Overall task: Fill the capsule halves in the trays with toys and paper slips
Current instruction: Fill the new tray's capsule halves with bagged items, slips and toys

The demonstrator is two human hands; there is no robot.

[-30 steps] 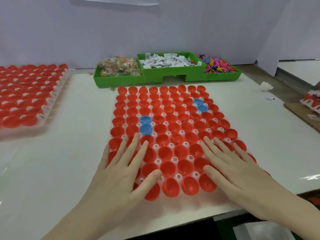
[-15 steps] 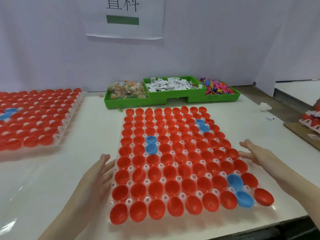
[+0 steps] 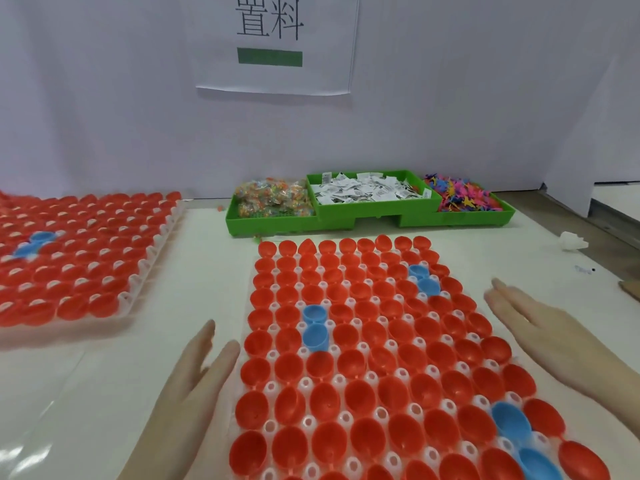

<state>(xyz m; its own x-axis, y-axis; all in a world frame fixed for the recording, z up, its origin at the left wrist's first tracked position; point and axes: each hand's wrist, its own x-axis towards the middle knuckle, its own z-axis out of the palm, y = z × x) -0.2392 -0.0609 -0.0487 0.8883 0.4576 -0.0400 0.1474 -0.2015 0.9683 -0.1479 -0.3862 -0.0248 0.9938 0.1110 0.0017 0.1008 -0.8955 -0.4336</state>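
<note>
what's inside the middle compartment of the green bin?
The green bin's raised middle compartment holds a heap of white paper slips with dark print. Its floor and anything beneath the heap are covered.

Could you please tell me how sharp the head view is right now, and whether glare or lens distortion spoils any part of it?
Head view: the right hand and the left tray are smeared by motion blur; glare streaks the table at lower left; wide-angle stretch enlarges the near cups of the middle tray; the green bins stay fairly sharp.
</note>
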